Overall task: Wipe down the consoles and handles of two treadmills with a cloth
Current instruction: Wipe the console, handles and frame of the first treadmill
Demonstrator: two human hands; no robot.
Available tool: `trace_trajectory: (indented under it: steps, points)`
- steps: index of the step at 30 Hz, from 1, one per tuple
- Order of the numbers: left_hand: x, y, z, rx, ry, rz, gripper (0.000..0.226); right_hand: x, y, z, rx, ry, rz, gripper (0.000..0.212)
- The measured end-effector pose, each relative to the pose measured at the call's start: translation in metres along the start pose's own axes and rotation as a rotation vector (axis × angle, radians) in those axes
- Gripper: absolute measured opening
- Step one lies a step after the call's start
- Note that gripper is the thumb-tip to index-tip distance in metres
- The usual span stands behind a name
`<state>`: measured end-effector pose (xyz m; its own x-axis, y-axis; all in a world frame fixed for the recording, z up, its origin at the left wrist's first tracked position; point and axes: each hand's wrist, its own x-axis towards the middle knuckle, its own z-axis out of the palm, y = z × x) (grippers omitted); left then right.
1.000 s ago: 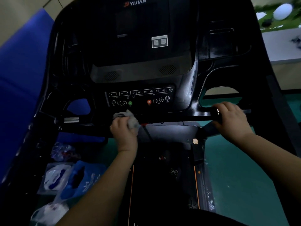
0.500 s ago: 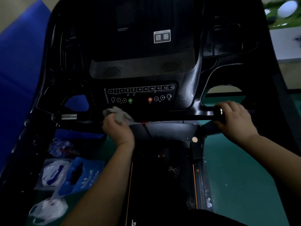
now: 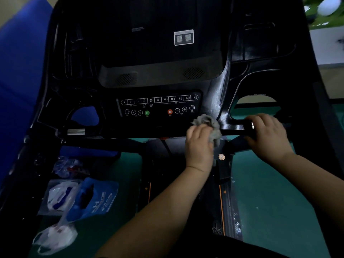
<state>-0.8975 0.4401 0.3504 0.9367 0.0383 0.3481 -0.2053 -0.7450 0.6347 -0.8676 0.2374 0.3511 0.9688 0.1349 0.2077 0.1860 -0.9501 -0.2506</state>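
The cloth [image 3: 208, 125], a crumpled grey rag, was bunched in the left hand [image 3: 200, 146], whose fingers were curled round it. That hand pressed it onto the near crossbar [image 3: 232, 128] of the treadmill, just below the right end of the button panel [image 3: 158, 106]. The right hand [image 3: 266, 135] was wrapped round the same bar a little further right, close beside the cloth but apart from it, apparently for steadying. I would judge the job somewhere in its early or middle part. The rag was on the handle bar of this one machine, and the dim light gave no sign of which surfaces were clean; the dark console [image 3: 160, 58] above showed no streaks or dust that I could make out. The left stretch of the bar with its silver grip plate [image 3: 76, 131], the side rails, and a second treadmill, nowhere in view, looked to be left. Some plastic bags [image 3: 89, 198] lay on the green floor [image 3: 270, 202] at the near left.
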Motion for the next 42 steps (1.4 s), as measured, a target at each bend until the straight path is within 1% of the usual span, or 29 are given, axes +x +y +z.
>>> trace_trajectory:
  steps: [3, 5, 7, 9, 12, 14, 15, 16, 18, 20, 22, 24, 26, 28, 31, 34, 36, 41, 42]
  points:
    - [0.001, -0.003, -0.001, -0.010, -0.049, 0.072, 0.046, 0.000, -0.001, -0.001, 0.005, -0.013, 0.004, 0.061]
    - [0.001, -0.019, -0.012, 0.016, -0.057, 0.098, 0.042, 0.000, 0.000, -0.002, 0.008, -0.023, 0.001, 0.061]
    - [0.000, -0.044, -0.029, 0.071, -0.008, 0.068, 0.037, 0.001, 0.001, -0.003, 0.012, -0.029, 0.003, 0.060]
    - [-0.003, -0.075, -0.051, 0.156, 0.099, -0.042, 0.032, 0.000, 0.000, -0.004, 0.017, -0.031, 0.007, 0.061]
    - [-0.006, -0.112, -0.087, 0.218, 0.277, -0.298, 0.022, 0.000, -0.001, -0.004, 0.028, -0.030, 0.005, 0.062]
    - [-0.004, -0.114, -0.099, 0.238, 0.299, -0.411, 0.024, 0.000, -0.001, -0.004, 0.023, -0.035, 0.009, 0.062]
    - [-0.003, -0.112, -0.096, 0.240, 0.291, -0.423, 0.023, 0.000, -0.002, -0.004, 0.021, -0.036, 0.011, 0.062]
    - [-0.002, -0.106, -0.090, 0.244, 0.261, -0.396, 0.019, 0.000, -0.002, -0.004, 0.020, -0.035, 0.015, 0.062]
    - [0.000, -0.084, -0.068, 0.256, 0.143, -0.216, 0.017, 0.000, -0.003, -0.004, 0.023, -0.035, 0.026, 0.062]
    - [-0.002, -0.055, -0.039, 0.177, 0.027, -0.022, 0.027, -0.001, -0.004, -0.005, 0.016, -0.044, 0.031, 0.062]
    - [0.002, -0.023, -0.013, 0.065, -0.034, 0.049, 0.033, 0.000, -0.003, -0.007, 0.010, -0.062, 0.026, 0.063]
    - [0.007, 0.007, 0.005, 0.028, -0.114, 0.081, 0.035, 0.001, -0.003, -0.009, 0.009, -0.087, 0.025, 0.064]
    - [0.018, 0.027, 0.016, 0.075, -0.161, 0.085, 0.034, 0.000, -0.002, -0.009, -0.001, -0.098, 0.022, 0.064]
    - [0.029, 0.039, 0.019, 0.118, -0.191, 0.051, 0.033, 0.000, -0.002, -0.010, -0.014, -0.103, 0.017, 0.064]
    - [0.028, 0.035, 0.012, 0.195, -0.203, 0.093, 0.029, 0.000, -0.003, -0.013, 0.003, -0.124, 0.022, 0.064]
    - [0.008, 0.003, -0.009, 0.207, -0.223, 0.117, 0.029, 0.000, 0.000, -0.016, 0.048, -0.126, 0.017, 0.062]
    - [0.000, -0.024, -0.033, 0.241, -0.188, 0.094, 0.030, 0.001, 0.000, -0.018, 0.077, -0.123, 0.013, 0.058]
    - [0.005, -0.095, -0.089, 0.378, -0.086, -0.086, 0.012, 0.007, -0.008, -0.018, 0.131, -0.102, 0.073, 0.050]
    - [0.005, -0.105, -0.098, 0.383, -0.057, -0.120, 0.011, 0.005, -0.011, -0.017, 0.149, -0.088, 0.098, 0.050]
